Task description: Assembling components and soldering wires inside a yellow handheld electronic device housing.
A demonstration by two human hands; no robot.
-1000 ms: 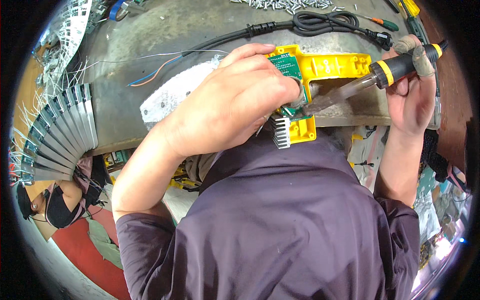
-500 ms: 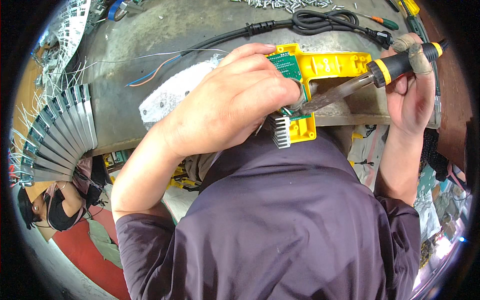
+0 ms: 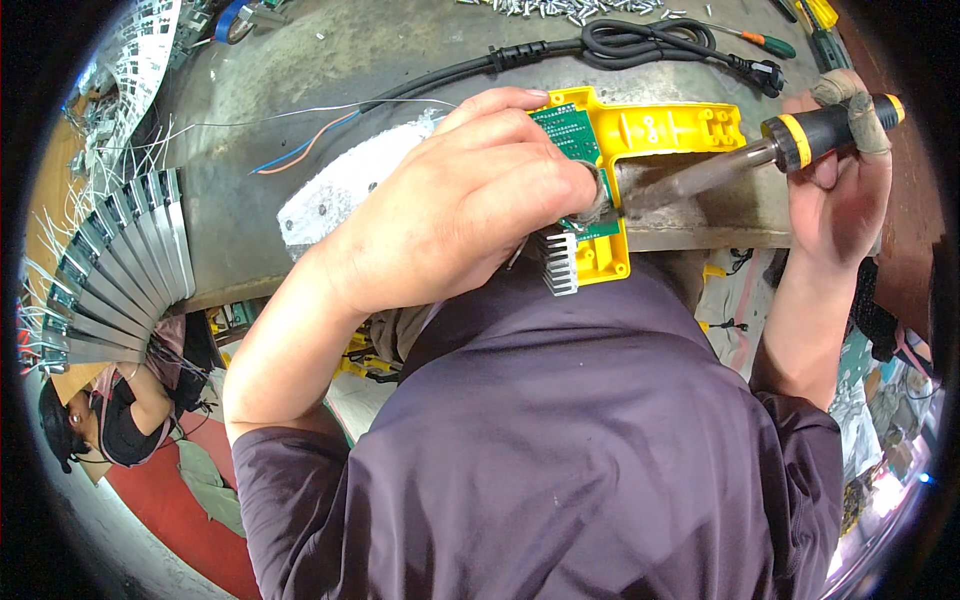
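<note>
My left hand (image 3: 460, 210) reaches over a yellow plastic tool housing (image 3: 675, 130), with fingers closed on it and the wrapped thumb pressed near the board. A green circuit board (image 3: 570, 128) lies in the housing, partly hidden by this hand. The silver finned heat sink (image 3: 562, 265) sticks out at the board's near end. In my right hand (image 3: 840, 205) is a soldering iron (image 3: 825, 134) with a black and yellow handle. Its metal shaft points left at the housing's edge. Motion blurs the tip, so contact cannot be told.
A coiled black power cord (image 3: 650, 58) lies beyond the housing, near a screwdriver (image 3: 770, 44) and scattered screws (image 3: 570, 10). Left are a white pad (image 3: 335, 195), blue and orange wires (image 3: 300, 155) and a row of grey wired parts (image 3: 125, 255). Another person (image 3: 130, 415) sits lower left.
My right hand has drawn the soldering iron rightward, away from the board beside my left thumb. My left hand and the housing have hardly moved.
</note>
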